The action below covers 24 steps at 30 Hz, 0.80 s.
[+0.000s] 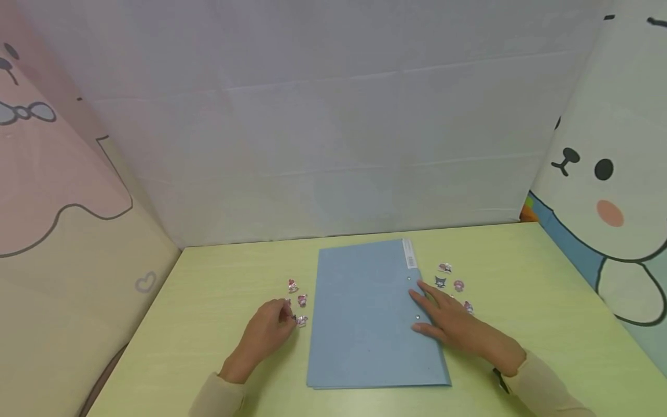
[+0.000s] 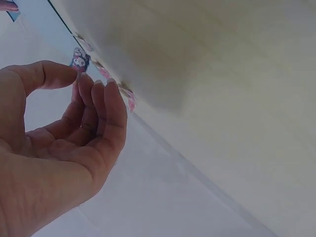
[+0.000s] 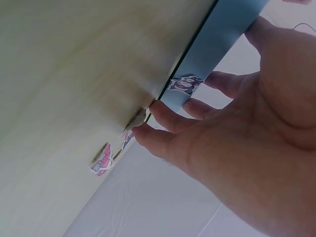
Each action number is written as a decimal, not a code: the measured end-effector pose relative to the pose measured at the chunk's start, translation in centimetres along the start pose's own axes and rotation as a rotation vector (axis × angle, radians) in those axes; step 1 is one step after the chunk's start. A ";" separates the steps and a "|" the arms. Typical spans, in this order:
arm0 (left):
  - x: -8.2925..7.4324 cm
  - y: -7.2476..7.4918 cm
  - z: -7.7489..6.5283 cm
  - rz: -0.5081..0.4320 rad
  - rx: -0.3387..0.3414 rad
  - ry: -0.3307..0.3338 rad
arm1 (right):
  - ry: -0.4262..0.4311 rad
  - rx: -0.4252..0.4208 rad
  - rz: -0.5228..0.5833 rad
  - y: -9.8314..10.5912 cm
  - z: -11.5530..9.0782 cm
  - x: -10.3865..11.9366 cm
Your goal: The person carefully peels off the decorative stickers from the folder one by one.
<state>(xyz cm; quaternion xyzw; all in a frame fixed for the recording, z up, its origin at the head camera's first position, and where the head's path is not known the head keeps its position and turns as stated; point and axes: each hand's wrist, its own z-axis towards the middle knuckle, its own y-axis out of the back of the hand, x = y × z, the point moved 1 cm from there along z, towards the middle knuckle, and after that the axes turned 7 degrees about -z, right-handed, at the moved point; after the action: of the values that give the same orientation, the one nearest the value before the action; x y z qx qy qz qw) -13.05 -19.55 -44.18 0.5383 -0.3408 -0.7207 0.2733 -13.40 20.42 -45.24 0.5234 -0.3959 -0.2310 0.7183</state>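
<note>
My left hand [image 1: 267,328] is left of a blue folder [image 1: 365,324] and pinches a small cartoon sticker [image 2: 79,60] between thumb and fingertips. Close to that hand several stickers lie on the table, among them a pink one [image 1: 302,300] and one with a red top [image 1: 293,285]. Fingers spread, my right hand [image 1: 458,327] rests on the folder's right edge near its metal studs. In the right wrist view, a dark and white sticker [image 3: 185,85] shows against the blue of the folder, beside the fingers; whether it touches them I cannot tell.
Right of the folder lie more stickers, including a dark-eared one [image 1: 440,282] and a pink one [image 1: 458,285]. The folder carries a white barcode label [image 1: 409,253] at its top right. Pale cloth [image 1: 333,197] stands behind the yellow-green table [image 1: 234,272], with cartoon-print cloth at both sides.
</note>
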 end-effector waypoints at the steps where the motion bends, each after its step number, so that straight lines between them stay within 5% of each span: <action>1: 0.0 0.1 -0.1 0.012 0.003 0.003 | -0.003 0.002 0.000 0.0 0.0 0.0; 11: 0.4 0.1 -0.7 0.155 0.007 0.038 | -0.006 0.000 -0.001 0.0 0.0 -0.1; 24: 0.7 -0.3 -1.1 0.158 -0.003 0.063 | 0.001 -0.011 0.005 0.1 -0.1 0.0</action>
<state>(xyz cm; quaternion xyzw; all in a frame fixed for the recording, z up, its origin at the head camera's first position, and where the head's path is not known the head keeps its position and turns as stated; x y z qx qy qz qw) -12.18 -20.08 -45.03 0.5316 -0.3726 -0.6802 0.3405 -13.36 20.50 -45.17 0.5185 -0.3956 -0.2310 0.7220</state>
